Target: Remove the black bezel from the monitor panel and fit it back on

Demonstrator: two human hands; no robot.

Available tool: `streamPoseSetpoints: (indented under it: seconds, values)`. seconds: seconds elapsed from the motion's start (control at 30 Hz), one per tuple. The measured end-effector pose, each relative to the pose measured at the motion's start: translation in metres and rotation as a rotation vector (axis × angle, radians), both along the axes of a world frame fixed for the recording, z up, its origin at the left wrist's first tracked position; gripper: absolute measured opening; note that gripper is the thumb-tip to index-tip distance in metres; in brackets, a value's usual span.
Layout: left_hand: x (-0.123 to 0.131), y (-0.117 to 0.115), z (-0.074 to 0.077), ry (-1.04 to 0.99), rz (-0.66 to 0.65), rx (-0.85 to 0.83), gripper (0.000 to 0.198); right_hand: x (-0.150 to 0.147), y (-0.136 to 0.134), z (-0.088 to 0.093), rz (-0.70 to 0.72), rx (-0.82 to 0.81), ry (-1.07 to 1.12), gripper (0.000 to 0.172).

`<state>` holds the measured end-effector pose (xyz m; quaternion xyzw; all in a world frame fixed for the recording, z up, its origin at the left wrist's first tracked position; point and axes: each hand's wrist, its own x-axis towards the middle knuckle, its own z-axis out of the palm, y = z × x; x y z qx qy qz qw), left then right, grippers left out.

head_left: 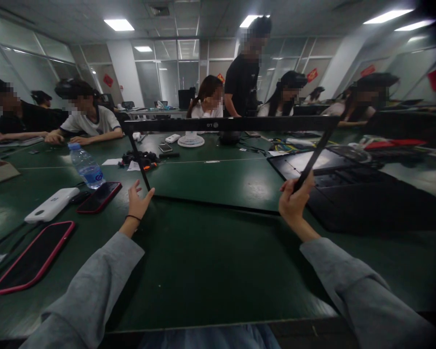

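A thin black LG monitor bezel (276, 124), an open rectangular frame with its logo upside down, tilts up over the green table. My right hand (294, 206) wraps its fingers round the bezel's right side. At the opposite side, my left hand (138, 203) holds the lower left corner more loosely, between thumb and fingers. The table shows through the frame's middle. A black panel with a silvery plate (334, 165), perhaps the monitor's body, lies flat beyond my right hand.
On the left lie a red-edged phone (36, 257), a second phone (100, 197), a white power bank (53, 204) and a water bottle (85, 165). A small white fan (191, 141) and tangled cables (298, 145) are farther back. Several people sit around; one person (242, 72) stands.
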<state>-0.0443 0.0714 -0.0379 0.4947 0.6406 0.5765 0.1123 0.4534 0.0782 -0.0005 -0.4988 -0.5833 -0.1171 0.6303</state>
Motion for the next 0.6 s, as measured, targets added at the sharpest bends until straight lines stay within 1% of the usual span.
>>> streamPoseSetpoints:
  seconds: [0.07,0.17,0.2,0.27,0.37,0.43,0.53,0.6]
  values:
    - [-0.003,0.004,-0.002,-0.108,-0.066,-0.044,0.08,-0.001,-0.001,0.002,0.005,0.014,0.007,0.059]
    - [-0.003,0.006,-0.001,-0.246,-0.229,-0.096,0.071,-0.001,-0.001,0.004,-0.003,-0.005,0.04,0.058]
    - [-0.002,0.006,0.0,-0.272,-0.258,-0.105,0.068,0.0,0.0,0.004,-0.006,-0.023,0.05,0.057]
    - [-0.003,0.005,0.002,-0.283,-0.245,-0.108,0.064,0.003,0.004,0.002,0.001,-0.058,0.054,0.056]
    - [-0.005,0.004,0.002,-0.202,-0.194,-0.092,0.064,0.009,0.015,-0.008,0.075,-0.153,0.027,0.057]
    - [-0.007,0.004,0.001,-0.109,-0.197,-0.096,0.065,0.013,0.023,-0.017,0.127,-0.234,0.019,0.058]
    - [-0.008,0.003,0.0,0.008,-0.223,-0.134,0.063,0.018,0.032,-0.03,0.148,-0.324,-0.005,0.056]
    - [-0.006,-0.001,0.002,0.078,-0.211,-0.142,0.057,0.02,0.035,-0.035,0.153,-0.372,-0.019,0.054]
